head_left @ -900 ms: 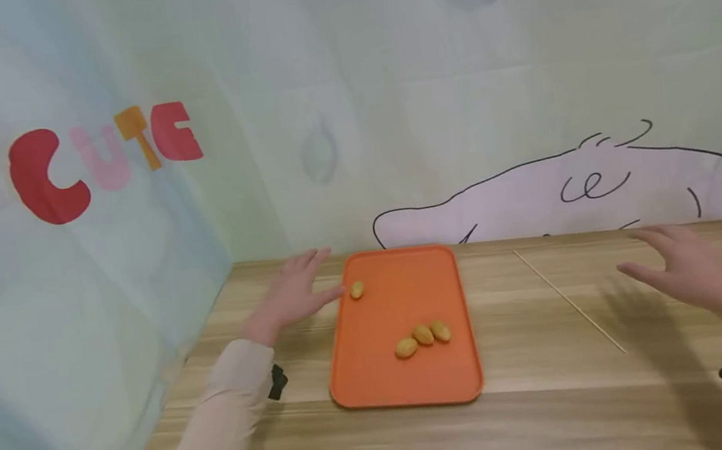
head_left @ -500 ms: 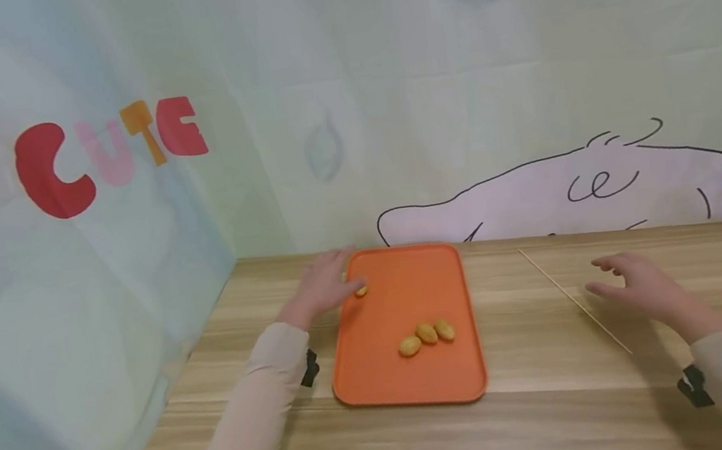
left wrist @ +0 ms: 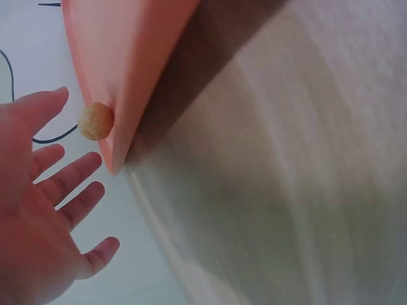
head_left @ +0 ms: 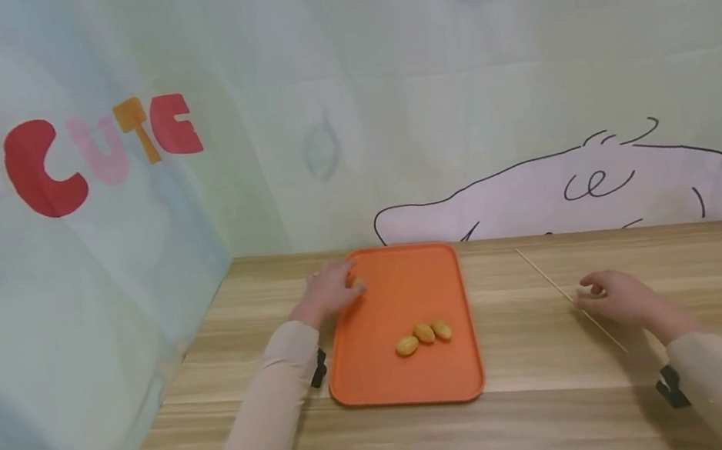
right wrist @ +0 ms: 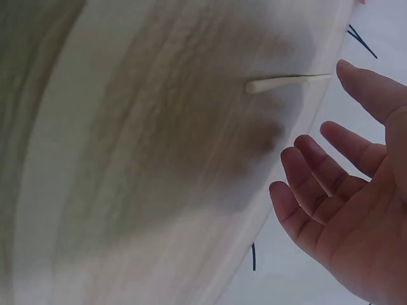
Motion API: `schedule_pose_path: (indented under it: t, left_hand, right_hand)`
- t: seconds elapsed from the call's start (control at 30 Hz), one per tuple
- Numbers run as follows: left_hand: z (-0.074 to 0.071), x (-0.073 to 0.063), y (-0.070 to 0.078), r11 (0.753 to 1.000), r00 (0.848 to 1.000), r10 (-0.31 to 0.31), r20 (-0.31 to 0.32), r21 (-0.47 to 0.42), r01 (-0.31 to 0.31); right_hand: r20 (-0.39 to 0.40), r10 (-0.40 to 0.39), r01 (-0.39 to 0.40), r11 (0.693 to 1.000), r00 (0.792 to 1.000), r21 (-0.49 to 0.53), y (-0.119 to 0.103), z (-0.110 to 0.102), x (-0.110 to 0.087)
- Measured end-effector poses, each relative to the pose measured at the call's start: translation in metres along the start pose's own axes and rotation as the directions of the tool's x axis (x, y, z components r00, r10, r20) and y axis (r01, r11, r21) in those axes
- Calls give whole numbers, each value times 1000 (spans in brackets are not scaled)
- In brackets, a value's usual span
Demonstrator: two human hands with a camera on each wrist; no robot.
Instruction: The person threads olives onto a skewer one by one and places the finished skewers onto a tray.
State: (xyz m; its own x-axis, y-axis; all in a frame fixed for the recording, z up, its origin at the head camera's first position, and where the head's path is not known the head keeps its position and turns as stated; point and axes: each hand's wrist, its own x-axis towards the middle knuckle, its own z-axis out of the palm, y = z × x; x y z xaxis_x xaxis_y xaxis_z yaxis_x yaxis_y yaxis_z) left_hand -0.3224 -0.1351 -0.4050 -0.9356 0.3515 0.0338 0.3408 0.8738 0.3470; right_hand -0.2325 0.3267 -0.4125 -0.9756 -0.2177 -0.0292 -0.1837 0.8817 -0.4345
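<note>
My left hand (head_left: 329, 290) reaches over the far left edge of an orange tray (head_left: 407, 296). Its thumb and fingers stand apart around a small yellow oval piece (left wrist: 95, 121), which looks like a kumquat or a tiny potato. In the left wrist view, a gap shows between the fingers and that piece. Three similar yellow pieces (head_left: 424, 334) lie together lower on the tray. To the right, my right hand (head_left: 620, 295) hovers over a thin wooden skewer (head_left: 608, 332). Its fingers are loosely bent, with the thumb close to the skewer (right wrist: 273, 84) in the right wrist view.
Both hands work above a wood-grain table (head_left: 394, 445). Behind it hangs a pale printed cloth (head_left: 390, 135) with a drawn pink figure, and coloured letters (head_left: 105, 150) mark the left side. The tray has a low raised rim.
My left hand has moved right, over the tray's edge to the single yellow piece. My right hand has come left and lower, over the skewer, its fingers drawing closer together.
</note>
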Motion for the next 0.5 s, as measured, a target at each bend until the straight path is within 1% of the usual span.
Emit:
schedule_pose_path:
  t: [0.1, 0.27, 0.5]
  left_hand:
    - [1, 0, 1, 1000, 1000, -2, -9, 10, 2]
    - [7, 3, -2, 1000, 1000, 4, -26, 19, -3]
    - [12, 9, -5, 1000, 1000, -6, -29, 16, 6]
  right_hand:
    - [26, 29, -29, 1000, 999, 3, 1, 1, 2]
    - [61, 65, -67, 997, 996, 24, 1, 3, 1]
    - [66, 84, -86, 996, 994, 27, -2, 2, 1]
